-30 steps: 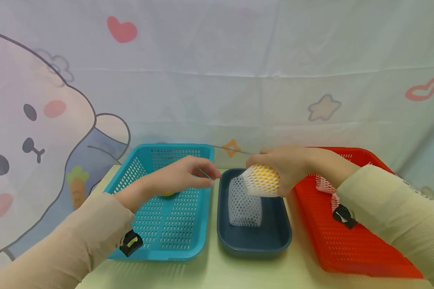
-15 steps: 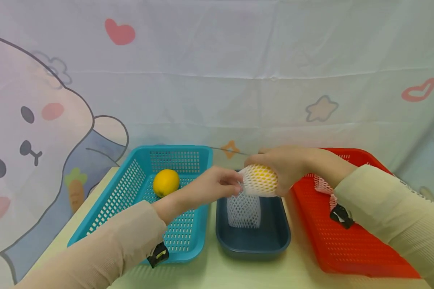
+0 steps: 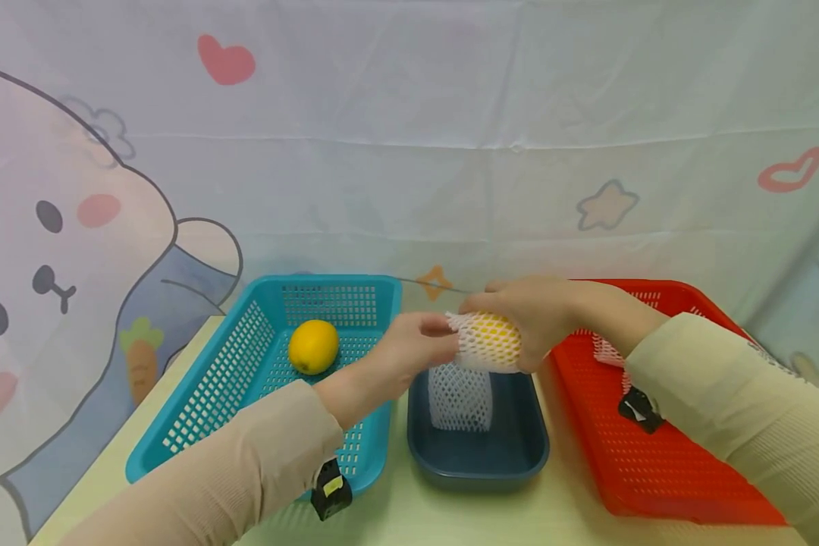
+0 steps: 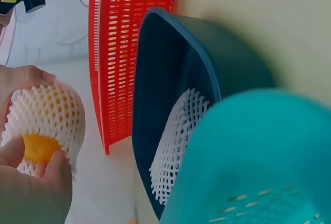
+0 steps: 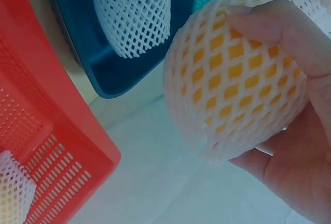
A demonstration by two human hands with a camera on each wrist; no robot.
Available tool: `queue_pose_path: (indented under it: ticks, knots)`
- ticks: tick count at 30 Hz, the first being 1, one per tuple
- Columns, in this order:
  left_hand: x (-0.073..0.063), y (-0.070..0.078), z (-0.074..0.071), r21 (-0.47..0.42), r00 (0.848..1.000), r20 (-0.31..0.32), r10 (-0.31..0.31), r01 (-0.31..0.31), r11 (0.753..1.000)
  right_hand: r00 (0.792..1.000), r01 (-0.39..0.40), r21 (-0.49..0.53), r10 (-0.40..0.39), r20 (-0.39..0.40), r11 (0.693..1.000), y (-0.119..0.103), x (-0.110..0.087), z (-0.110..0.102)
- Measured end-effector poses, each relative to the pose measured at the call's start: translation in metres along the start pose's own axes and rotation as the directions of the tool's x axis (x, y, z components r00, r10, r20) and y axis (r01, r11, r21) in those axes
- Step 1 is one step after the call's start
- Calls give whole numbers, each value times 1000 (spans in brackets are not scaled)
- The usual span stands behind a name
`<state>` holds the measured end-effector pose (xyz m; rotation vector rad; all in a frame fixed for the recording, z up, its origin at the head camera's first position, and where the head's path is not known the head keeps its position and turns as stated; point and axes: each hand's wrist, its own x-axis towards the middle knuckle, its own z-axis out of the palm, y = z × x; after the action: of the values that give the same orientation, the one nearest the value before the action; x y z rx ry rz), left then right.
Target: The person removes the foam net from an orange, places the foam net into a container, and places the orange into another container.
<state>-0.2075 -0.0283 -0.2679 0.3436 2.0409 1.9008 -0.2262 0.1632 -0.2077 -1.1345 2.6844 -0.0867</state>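
In the head view, my right hand [image 3: 544,315] grips a round yellow fruit [image 4: 40,148] in a white foam net [image 3: 487,343] above the dark blue bin. My right thumb and fingers curl round the netted fruit in the right wrist view. From the left, my left hand [image 3: 404,350] reaches the net's open end, thumb and finger at its edge, where bare fruit shows between them in the left wrist view. Another foam net [image 3: 460,398] lies in the dark blue bin [image 3: 478,479]. A bare yellow fruit [image 3: 313,346] sits in the teal basket [image 3: 259,379].
On the right stands a red basket [image 3: 682,455] with a pinkish-white foam net [image 3: 607,350] inside, partly hidden by the right arm; the right wrist view shows yellow through a net [image 5: 13,190] there. A printed cloth [image 3: 409,152] hangs behind the pale table [image 3: 450,523].
My left hand has moved right, from over the teal basket to the net's open end, uncovering the bare yellow fruit. The right hand still holds the netted fruit in nearly the same place.
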Motion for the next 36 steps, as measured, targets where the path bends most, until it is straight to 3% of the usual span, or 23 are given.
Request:
queue_pose_path:
  ticks: [4,21,30,36]
  knots:
    - [1,1,3,-32,999,-9,-42,42,999,1000,1,19,-1,-8,1000,0,0,0]
    - [7,-1,7,-140,994,44,-98,103,985,999,10,31,-9,-36,999,-7,3,-3]
    - [7,1,9,-238,998,61,-29,42,970,997,27,38,-24,-76,999,-9,4,-7]
    - [9,1,12,-228,998,29,-63,68,971,994,55,7,-54,-92,998,-12,5,-6]
